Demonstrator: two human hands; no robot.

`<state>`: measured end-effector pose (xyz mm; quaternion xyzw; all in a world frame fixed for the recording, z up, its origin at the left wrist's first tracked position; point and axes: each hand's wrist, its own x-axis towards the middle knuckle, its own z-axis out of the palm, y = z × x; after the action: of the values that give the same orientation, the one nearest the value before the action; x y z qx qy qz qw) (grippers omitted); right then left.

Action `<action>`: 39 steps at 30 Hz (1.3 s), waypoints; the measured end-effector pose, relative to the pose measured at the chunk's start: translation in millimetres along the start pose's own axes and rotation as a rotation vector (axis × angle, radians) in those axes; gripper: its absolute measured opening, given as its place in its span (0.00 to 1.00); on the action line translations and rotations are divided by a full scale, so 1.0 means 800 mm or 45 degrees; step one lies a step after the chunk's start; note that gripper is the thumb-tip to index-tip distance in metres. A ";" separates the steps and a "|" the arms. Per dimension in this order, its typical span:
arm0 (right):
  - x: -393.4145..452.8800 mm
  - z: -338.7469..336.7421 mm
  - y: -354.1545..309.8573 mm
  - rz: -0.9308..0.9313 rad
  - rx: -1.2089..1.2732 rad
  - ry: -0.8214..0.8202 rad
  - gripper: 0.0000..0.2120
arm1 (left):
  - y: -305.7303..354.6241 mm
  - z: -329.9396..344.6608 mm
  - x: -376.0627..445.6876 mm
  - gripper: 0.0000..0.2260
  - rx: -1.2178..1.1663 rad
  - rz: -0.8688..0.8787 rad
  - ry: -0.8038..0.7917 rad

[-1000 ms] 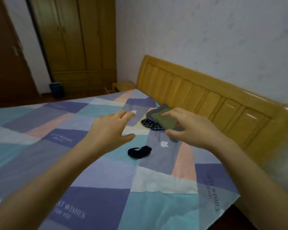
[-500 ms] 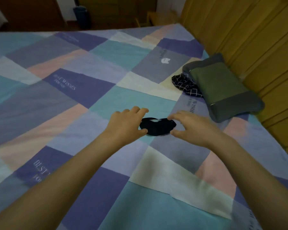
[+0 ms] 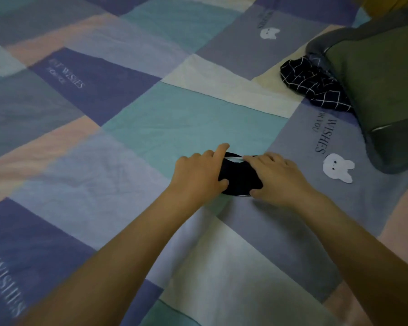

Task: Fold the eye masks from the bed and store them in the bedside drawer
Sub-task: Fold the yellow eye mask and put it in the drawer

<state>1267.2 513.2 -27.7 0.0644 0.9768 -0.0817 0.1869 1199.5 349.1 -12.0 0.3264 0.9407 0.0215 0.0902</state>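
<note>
Left hand (image 3: 198,171): fingers curled over the left end of the black mask (image 3: 239,176), thumb pinching its near edge.
Right hand (image 3: 278,176): pinches the mask's right end, fingers on top, thumb below.
Black mask: lies on the bed (image 3: 186,118), mid-quilt.
Checked mask (image 3: 313,87): touching the pillow (image 3: 382,90), near the bed's right edge.

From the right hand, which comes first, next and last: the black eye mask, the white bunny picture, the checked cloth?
1. The black eye mask: the right hand grips it.
2. The white bunny picture: on the bedspread just right of that hand.
3. The checked cloth: farther up the bed, against the pillow.
</note>
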 end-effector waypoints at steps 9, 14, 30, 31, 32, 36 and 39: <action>0.046 0.044 -0.016 -0.057 -0.039 -0.011 0.46 | -0.003 0.039 0.035 0.40 -0.012 -0.049 -0.160; 0.052 0.060 -0.018 -0.099 -0.067 0.240 0.28 | -0.012 0.055 0.033 0.41 0.000 0.033 -0.155; 0.041 -0.027 -0.023 0.156 2.338 0.226 0.12 | -0.012 -0.001 0.039 0.27 -0.560 0.045 0.012; 0.039 -0.028 -0.022 0.142 2.336 0.245 0.14 | -0.012 -0.003 0.037 0.18 -0.630 0.021 0.025; 0.037 -0.028 -0.021 0.120 2.328 0.276 0.16 | -0.013 -0.003 0.037 0.13 -0.728 -0.010 0.023; 0.029 -0.025 -0.019 0.080 2.084 0.428 0.24 | -0.017 -0.003 0.036 0.09 -1.278 -0.171 0.027; 0.026 -0.020 -0.015 0.208 1.996 0.350 0.20 | -0.021 -0.013 0.034 0.09 -1.697 -0.307 -0.088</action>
<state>1240.6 506.3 -19.5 0.2580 0.6414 -0.7220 -0.0293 1166.2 353.1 -7.4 0.0941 0.7528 0.5763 0.3039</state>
